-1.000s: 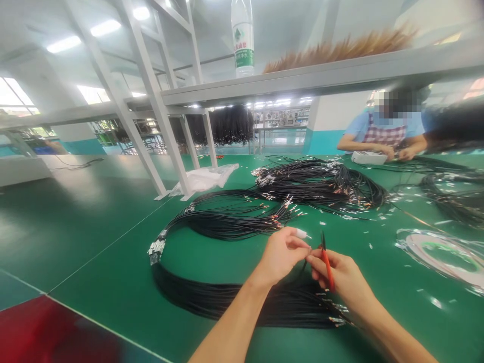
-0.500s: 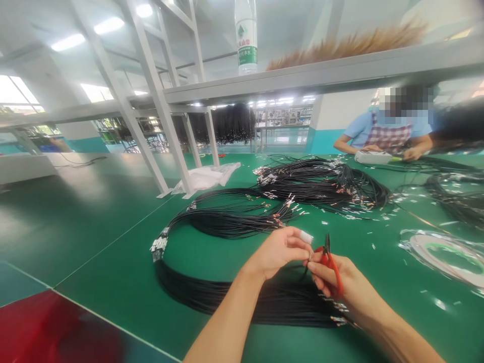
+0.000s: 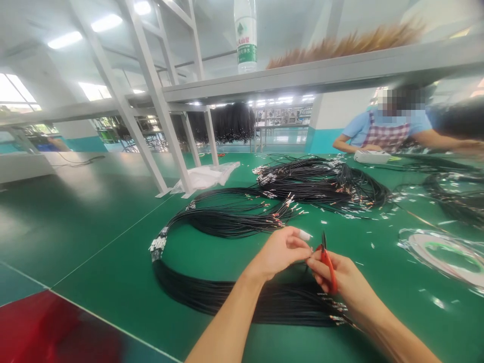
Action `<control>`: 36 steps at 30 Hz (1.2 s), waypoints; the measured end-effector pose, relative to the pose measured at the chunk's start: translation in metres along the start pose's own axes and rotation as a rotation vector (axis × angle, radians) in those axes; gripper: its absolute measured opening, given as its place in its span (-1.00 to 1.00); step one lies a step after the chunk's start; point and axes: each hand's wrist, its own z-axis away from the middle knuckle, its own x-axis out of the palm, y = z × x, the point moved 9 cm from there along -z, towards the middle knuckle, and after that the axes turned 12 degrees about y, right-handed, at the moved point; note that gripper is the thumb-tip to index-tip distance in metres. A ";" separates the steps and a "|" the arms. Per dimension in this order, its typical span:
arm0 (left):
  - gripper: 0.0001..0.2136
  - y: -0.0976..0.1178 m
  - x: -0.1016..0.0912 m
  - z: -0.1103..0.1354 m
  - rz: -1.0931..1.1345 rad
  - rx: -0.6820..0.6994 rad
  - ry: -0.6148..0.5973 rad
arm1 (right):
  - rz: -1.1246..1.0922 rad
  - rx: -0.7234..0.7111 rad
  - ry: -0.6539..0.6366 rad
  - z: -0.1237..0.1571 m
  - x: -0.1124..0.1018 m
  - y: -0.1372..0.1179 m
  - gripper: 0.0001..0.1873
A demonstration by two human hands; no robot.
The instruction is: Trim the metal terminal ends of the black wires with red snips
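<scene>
My left hand (image 3: 285, 252), white tape around one finger, is closed with its fingertips pinched on the end of a thin black cable (image 3: 306, 268). The fingers largely hide that end. My right hand (image 3: 335, 275) holds red-handled scissors (image 3: 328, 267), their dark blades pointing up. Its thumb and forefinger meet the left fingertips at the cable end. Below both hands a curved bundle of black cables (image 3: 212, 292) lies on the green table (image 3: 124, 307), with bare metal ends at the right. A second cable bundle (image 3: 227, 224) rests just beyond.
A larger cable heap (image 3: 313, 181) lies farther back. To the right is a pale coil (image 3: 446, 257) among white scraps. A metal shelf (image 3: 302, 75) carrying a bottle (image 3: 246, 40) spans overhead. Across the table sits a person (image 3: 393, 131) in a checked apron. Red material (image 3: 45, 327) is at lower left.
The scissors have turned slightly in my right hand, and their blades look closer together. My left hand stays nearly in place. The person opposite has stretched an arm out to the right.
</scene>
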 end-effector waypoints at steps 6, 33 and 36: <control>-0.75 0.003 0.007 0.004 0.022 0.026 -0.115 | -0.027 0.012 -0.088 0.007 0.006 -0.004 -0.64; -0.63 -0.018 0.002 -0.009 0.250 -0.096 -0.016 | -0.089 0.009 -0.038 0.008 0.001 -0.005 -0.60; -0.63 -0.027 0.006 -0.010 0.353 -0.155 -0.037 | -0.140 0.006 -0.059 0.010 0.002 -0.007 -0.64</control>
